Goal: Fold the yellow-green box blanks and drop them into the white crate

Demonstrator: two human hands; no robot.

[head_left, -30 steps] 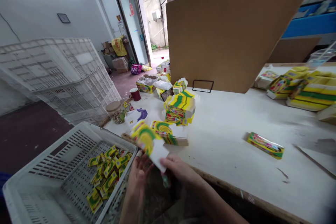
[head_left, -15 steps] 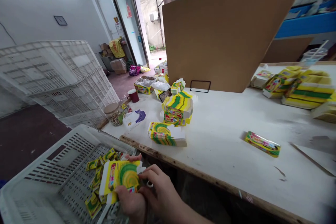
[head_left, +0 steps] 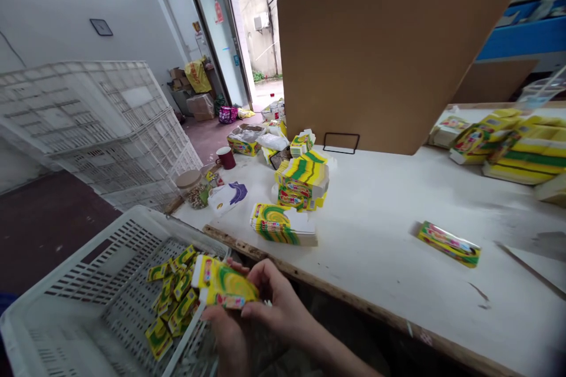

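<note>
Both my hands grip a small yellow-and-green carton point(head_left: 225, 287) just in front of the table's near edge, over the rim of a white plastic crate point(head_left: 101, 259). My left hand point(head_left: 227, 330) holds it from below. My right hand point(head_left: 276, 300) pinches its right end with curled fingers. Several folded cartons point(head_left: 172, 300) of the same print lie in the crate. A stack of flat carton blanks point(head_left: 283, 225) rests on the white table point(head_left: 389, 212) just beyond my hands.
A taller pile of blanks point(head_left: 304, 181) stands behind the stack, one filled packet point(head_left: 448, 243) lies at mid-right, and more yellow packs point(head_left: 517, 150) sit far right. A big cardboard sheet point(head_left: 389, 47) leans at the back. Red mug point(head_left: 226, 157), jar point(head_left: 191, 184), stacked crates point(head_left: 88, 123) at left.
The flat blank I held at the table edge came down toward the crate and now has a box shape. Both hands stayed on it.
</note>
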